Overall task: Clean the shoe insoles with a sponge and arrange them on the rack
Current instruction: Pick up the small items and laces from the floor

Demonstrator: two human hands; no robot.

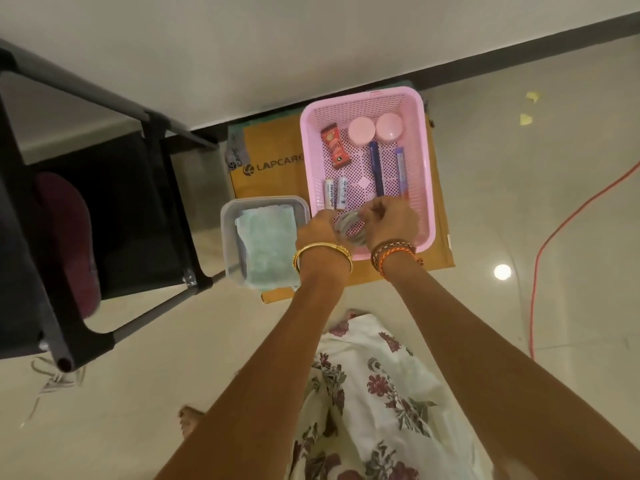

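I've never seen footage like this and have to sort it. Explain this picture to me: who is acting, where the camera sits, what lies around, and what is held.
There is no machine here. A person wears one camera on the head, looking down, so you see their own arms reaching forward.

The left hand and the right hand meet over the near edge of a pink basket and together hold a small greyish thing; it is too blurred to name.

The basket sits on flat cardboard on the floor. In it lie two round pink tubs, a red packet, two white tubes and two pens.

Left of it is a clear box with a pale green cloth. Further left stands a dark rack with a maroon insole on it.
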